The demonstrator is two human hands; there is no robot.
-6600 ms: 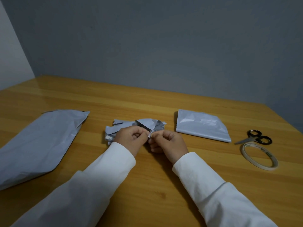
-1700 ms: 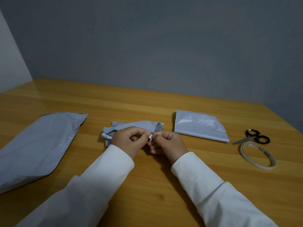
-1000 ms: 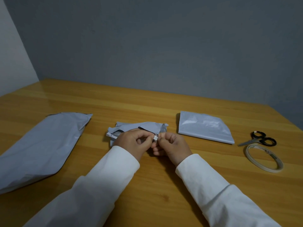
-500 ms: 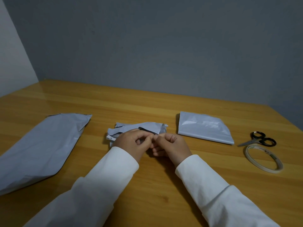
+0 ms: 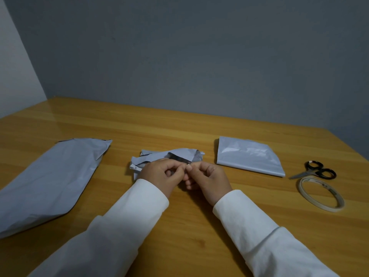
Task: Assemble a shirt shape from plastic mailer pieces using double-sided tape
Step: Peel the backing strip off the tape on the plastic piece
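A: Where are the hands?

B: Both meet at the middle of the table [image 5: 179, 132], fingertips together. The left hand [image 5: 162, 173] and right hand [image 5: 207, 176] each have curled fingers, and between their thumbs and forefingers they pinch a tiny white bit [image 5: 188, 167]. It may be tape or its backing; it is too small to tell.

A: And the mailer pieces?

B: Three grey ones lie on the wood. A crumpled piece [image 5: 169, 154] sits just behind the hands, partly hidden by the knuckles, with a dark inner side showing at a fold. I cannot tell whether the fingers touch it. A long piece [image 5: 52, 180] lies flat at the left, well apart from the hands, running from the near edge toward the back. A folded piece [image 5: 247, 156] with one rounded corner lies to the right of the crumpled one, near but not touching.

A: Tools?

B: At the far right, black-handled scissors [image 5: 315, 170] lie closed, blades pointing left toward the folded piece. Just in front of them lies a tape roll [image 5: 319, 193], flat on the table, thin and pale.

A: Anything else?

B: White sleeves [image 5: 259, 236] cover both forearms to the wrists. A grey wall [image 5: 179, 56] stands behind the table.
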